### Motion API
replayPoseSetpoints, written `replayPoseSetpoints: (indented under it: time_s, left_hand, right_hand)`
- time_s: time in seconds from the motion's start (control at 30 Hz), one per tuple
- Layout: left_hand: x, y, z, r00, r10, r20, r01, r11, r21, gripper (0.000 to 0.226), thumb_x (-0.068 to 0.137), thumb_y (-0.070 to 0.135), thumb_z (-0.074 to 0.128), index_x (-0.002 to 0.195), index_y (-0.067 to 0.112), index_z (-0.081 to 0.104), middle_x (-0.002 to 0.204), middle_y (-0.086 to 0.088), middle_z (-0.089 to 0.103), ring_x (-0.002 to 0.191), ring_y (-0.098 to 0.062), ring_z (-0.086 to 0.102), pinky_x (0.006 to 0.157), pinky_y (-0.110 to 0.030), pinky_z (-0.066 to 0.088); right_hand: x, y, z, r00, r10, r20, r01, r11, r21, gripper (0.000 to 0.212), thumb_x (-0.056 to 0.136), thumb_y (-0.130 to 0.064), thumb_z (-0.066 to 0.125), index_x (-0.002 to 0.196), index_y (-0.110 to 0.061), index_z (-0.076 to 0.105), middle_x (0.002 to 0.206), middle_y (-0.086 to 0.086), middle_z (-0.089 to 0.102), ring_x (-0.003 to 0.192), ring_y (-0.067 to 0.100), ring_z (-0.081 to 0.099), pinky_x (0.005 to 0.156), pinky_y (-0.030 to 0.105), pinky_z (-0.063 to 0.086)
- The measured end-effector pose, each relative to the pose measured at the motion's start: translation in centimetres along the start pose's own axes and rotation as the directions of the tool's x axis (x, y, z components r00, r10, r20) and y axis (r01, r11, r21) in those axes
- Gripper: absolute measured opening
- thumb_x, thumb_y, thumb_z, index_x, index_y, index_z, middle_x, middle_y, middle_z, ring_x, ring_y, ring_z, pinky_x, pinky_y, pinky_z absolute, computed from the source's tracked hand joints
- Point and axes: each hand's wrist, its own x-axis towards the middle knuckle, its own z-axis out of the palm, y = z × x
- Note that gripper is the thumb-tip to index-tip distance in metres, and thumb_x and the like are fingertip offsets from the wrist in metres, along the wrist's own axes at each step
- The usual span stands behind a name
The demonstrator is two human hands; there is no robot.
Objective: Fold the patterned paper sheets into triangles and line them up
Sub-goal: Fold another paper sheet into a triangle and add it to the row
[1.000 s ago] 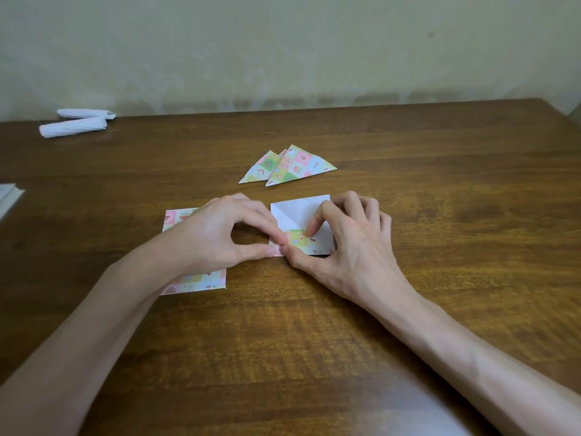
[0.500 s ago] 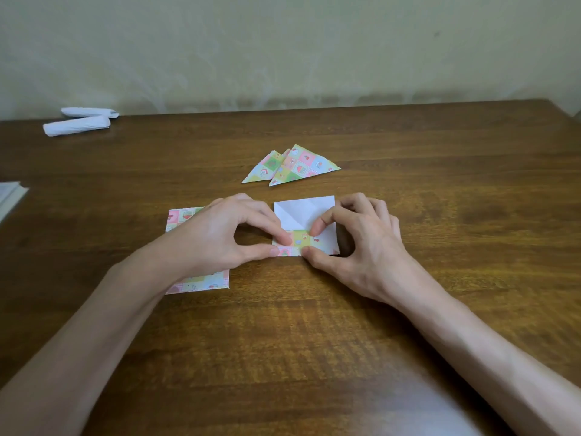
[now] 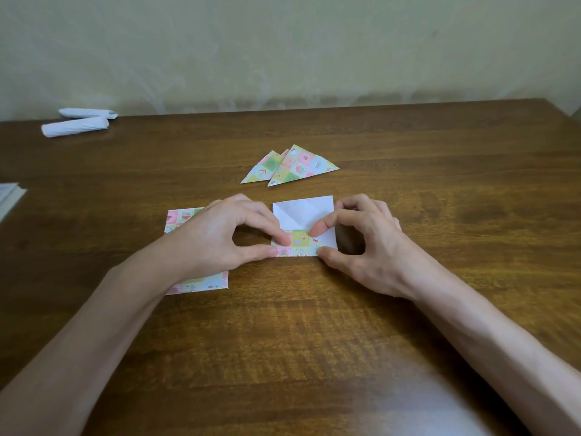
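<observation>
our left hand [image 3: 220,237] and right hand [image 3: 364,243] each pinch the sheet's [image 3: 303,215] patterned folded edge on the table [image 3: 314,341], near two finished triangles [image 3: 292,166].

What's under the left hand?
A flat patterned paper square on the brown wooden table: its far-left corner and near edge show. The left hand and wrist cover its middle, so the sheet count is hidden. The hand also pinches the half-folded white-backed sheet.
</observation>
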Motion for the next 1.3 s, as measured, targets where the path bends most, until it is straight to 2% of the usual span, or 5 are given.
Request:
replayPoseSetpoints:
  time_s: [0.4, 0.57, 0.7, 0.97, 1.3]
  left_hand:
    - [-0.8, 0.5, 0.6, 0.996, 0.068, -0.06, -0.061, 0.991, 0.115, 0.019, 0.097, 0.036, 0.07, 0.112, 0.046, 0.074, 0.112, 0.027, 0.064, 0.117, -0.006, 0.054, 0.103, -0.04, 0.042]
    - [-2.6, 2.1, 2.2, 0.984, 0.178, 0.019, -0.165, 0.861, 0.481, 0.043, 0.11, 0.035, 0.039, 0.151, 0.049, 0.041, 0.124, 0.019, 0.044, 0.119, -0.006, 0.044, 0.095, -0.037, 0.041]
    - [-3.0, 3.3, 2.8, 0.985, 0.162, 0.065, -0.169, 0.796, 0.582, 0.056, 0.108, 0.039, 0.029, 0.16, 0.052, 0.012, 0.126, 0.012, 0.038, 0.121, -0.012, 0.041, 0.097, -0.036, 0.038]
    - [-2.8, 4.3, 3.1, 0.994, 0.104, 0.045, -0.111, 0.805, 0.583, 0.052, 0.103, 0.052, 0.031, 0.155, 0.053, 0.031, 0.133, 0.01, 0.041, 0.124, -0.015, 0.04, 0.097, -0.033, 0.036]
    - [-3.0, 4.3, 3.1, 0.995, 0.093, 0.026, -0.092, 0.84, 0.534, 0.053, 0.102, 0.056, 0.026, 0.155, 0.06, 0.024, 0.151, 0.017, 0.032, 0.139, -0.011, 0.029, 0.106, -0.03, 0.028]
  right_hand:
    - [0.3, 1.0, -1.5, 0.995, -0.051, 0.084, 0.046, 0.997, 0.062, 0.039, 0.089, -0.02, 0.079, 0.108, -0.052, 0.069, 0.129, -0.021, 0.049, 0.133, 0.007, 0.036, 0.118, 0.032, 0.027]
    - [0.2, 1.1, -1.5, 0.996, -0.054, 0.077, 0.049, 0.997, 0.065, 0.036, 0.089, -0.021, 0.078, 0.111, -0.048, 0.072, 0.131, -0.018, 0.05, 0.132, 0.007, 0.036, 0.119, 0.036, 0.027]
    - [0.2, 1.2, -1.5, 0.996, -0.059, 0.068, 0.054, 0.996, 0.072, 0.035, 0.088, -0.022, 0.079, 0.113, -0.046, 0.073, 0.131, -0.018, 0.05, 0.132, 0.008, 0.036, 0.12, 0.039, 0.028]
    - [0.2, 1.3, -1.4, 0.996, -0.064, 0.06, 0.059, 0.995, 0.078, 0.033, 0.089, -0.023, 0.077, 0.113, -0.046, 0.073, 0.132, -0.019, 0.05, 0.133, 0.007, 0.035, 0.12, 0.042, 0.027]
    - [-0.1, 1.5, -1.2, 0.995, -0.078, 0.056, 0.074, 0.995, 0.072, 0.031, 0.09, -0.026, 0.075, 0.114, -0.046, 0.072, 0.13, -0.021, 0.048, 0.131, 0.003, 0.033, 0.118, 0.044, 0.029]
